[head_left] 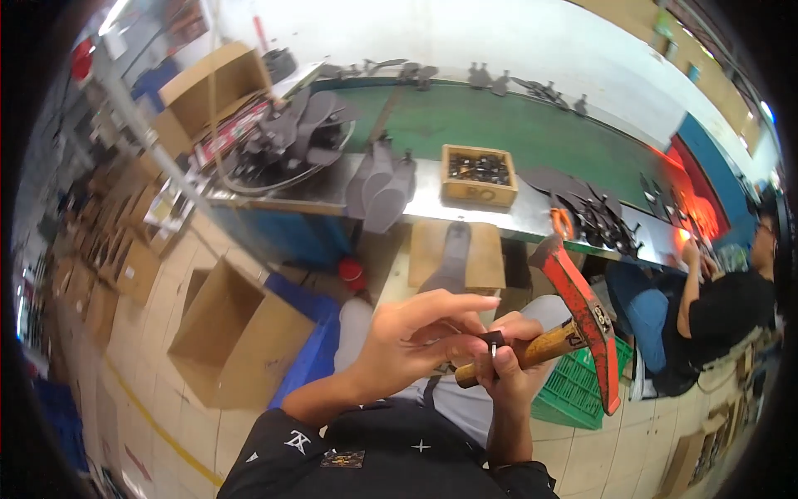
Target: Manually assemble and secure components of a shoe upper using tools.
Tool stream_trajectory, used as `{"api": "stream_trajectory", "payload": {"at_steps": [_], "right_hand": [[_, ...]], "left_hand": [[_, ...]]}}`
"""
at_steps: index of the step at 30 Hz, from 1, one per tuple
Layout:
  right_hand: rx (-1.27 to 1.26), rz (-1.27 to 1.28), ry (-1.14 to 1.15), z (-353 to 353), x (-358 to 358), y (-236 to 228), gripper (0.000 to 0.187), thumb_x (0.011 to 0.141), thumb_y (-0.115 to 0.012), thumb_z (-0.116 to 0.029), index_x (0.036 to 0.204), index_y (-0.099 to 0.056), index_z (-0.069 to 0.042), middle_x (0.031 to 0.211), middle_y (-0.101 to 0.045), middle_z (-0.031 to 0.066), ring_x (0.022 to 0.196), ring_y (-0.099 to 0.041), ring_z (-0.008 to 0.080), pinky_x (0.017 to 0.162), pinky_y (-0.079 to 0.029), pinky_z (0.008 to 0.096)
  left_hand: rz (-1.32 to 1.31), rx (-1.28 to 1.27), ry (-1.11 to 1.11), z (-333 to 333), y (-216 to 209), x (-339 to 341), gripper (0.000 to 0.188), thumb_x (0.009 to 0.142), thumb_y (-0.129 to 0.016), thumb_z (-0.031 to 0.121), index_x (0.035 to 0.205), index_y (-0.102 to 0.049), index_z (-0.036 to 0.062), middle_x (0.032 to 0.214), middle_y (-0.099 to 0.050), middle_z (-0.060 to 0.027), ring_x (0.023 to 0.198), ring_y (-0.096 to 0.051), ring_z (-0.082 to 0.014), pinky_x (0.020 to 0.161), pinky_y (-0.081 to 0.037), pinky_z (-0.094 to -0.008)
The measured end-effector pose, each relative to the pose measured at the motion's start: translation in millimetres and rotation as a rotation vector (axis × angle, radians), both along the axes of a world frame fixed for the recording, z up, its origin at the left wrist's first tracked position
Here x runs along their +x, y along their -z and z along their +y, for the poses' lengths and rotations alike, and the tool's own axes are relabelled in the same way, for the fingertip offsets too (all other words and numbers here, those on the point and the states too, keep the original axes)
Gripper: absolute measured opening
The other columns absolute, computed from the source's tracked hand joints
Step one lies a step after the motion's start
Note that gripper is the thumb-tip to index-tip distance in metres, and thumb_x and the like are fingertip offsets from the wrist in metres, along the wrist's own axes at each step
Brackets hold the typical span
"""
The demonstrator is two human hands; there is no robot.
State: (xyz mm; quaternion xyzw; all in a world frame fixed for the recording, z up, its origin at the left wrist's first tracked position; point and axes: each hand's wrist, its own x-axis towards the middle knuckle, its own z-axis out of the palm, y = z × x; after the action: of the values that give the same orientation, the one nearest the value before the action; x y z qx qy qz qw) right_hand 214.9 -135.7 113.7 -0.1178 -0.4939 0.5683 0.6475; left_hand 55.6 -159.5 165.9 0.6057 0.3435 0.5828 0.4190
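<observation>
My left hand (411, 337) and my right hand (514, 378) meet over my lap. Between their fingertips is a small black block-shaped part (494, 338) with a pale pin-like piece below it. The left thumb pinches at the part while the index finger stretches out above. A hammer (540, 345) with a worn wooden handle and a red head is tucked in my right hand, its head pointing off to the right. Just beyond the hands, a grey flat blade-like piece (453, 256) lies on a wooden block (490, 262).
A wooden box (475, 195) of small dark parts stands on the metal bench edge. Grey blades (386, 187) lie left of it, dark pieces and orange-handled scissors (561, 223) right. A cardboard box (249, 341) and green crate (573, 387) flank me. Another person (706, 299) sits right.
</observation>
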Motion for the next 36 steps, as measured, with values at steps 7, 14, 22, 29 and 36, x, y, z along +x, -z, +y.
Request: {"api": "stream_trajectory", "payload": {"at_steps": [7, 14, 22, 29, 36], "right_hand": [[-0.089, 0.026, -0.241, -5.6, 12.2, 14.8, 0.02, 0.091, -0.072, -0.014, 0.095, -0.061, 0.002, 0.082, -0.06, 0.0109, 0.051, -0.048, 0.0066, 0.041, -0.036, 0.0208], [-0.051, 0.001, -0.088, -3.9, 1.5, 6.7, 0.029, 0.091, -0.072, -0.019, 0.108, -0.061, 0.001, 0.105, -0.067, 0.0204, 0.053, -0.051, 0.0045, 0.046, -0.04, 0.0179], [-0.206, -0.102, 0.148, 4.7, -1.0, 32.9, 0.015, 0.09, -0.072, -0.009, 0.094, -0.063, 0.002, 0.102, -0.07, 0.0222, 0.055, -0.055, 0.0078, 0.046, -0.042, 0.0215], [-0.27, -0.315, 0.123, 29.2, -2.6, 25.1, 0.016, 0.091, -0.067, -0.003, 0.107, -0.067, 0.003, 0.111, -0.07, 0.0177, 0.058, -0.058, 0.007, 0.047, -0.045, 0.0205], [-0.299, -0.514, 0.249, 93.2, -10.0, 31.8, 0.02, 0.089, -0.063, 0.0, 0.108, -0.068, 0.002, 0.091, -0.07, 0.007, 0.047, -0.047, 0.0035, 0.041, -0.036, 0.0191]], "left_hand": [[0.563, 0.386, -0.417, -38.0, 2.2, 16.0, 0.037, 0.071, -0.085, 0.003, 0.106, -0.076, 0.0099, 0.085, -0.063, -0.0064, 0.074, -0.063, -0.0152, 0.062, -0.051, -0.0256], [0.46, 0.3, -0.34, -22.0, 13.5, 10.3, 0.028, 0.072, -0.085, 0.005, 0.097, -0.072, 0.0035, 0.089, -0.067, -0.0097, 0.077, -0.066, -0.0168, 0.064, -0.054, -0.0275], [0.475, 0.389, -0.238, 16.5, 29.2, 0.1, 0.03, 0.076, -0.075, -0.007, 0.105, -0.07, -0.0006, 0.101, -0.065, -0.0127, 0.089, -0.066, -0.0229, 0.073, -0.056, -0.0307], [0.348, 0.34, -0.124, 67.8, 67.3, -22.3, 0.032, 0.072, -0.079, -0.001, 0.103, -0.071, 0.0043, 0.101, -0.063, -0.0102, 0.089, -0.065, -0.0223, 0.075, -0.056, -0.0329], [0.386, -0.07, -0.293, 172.1, 122.6, -54.7, 0.051, 0.074, -0.083, 0.022, 0.12, -0.065, 0.0068, 0.12, -0.063, -0.0126, 0.104, -0.062, -0.0284, 0.089, -0.051, -0.0369]]}}
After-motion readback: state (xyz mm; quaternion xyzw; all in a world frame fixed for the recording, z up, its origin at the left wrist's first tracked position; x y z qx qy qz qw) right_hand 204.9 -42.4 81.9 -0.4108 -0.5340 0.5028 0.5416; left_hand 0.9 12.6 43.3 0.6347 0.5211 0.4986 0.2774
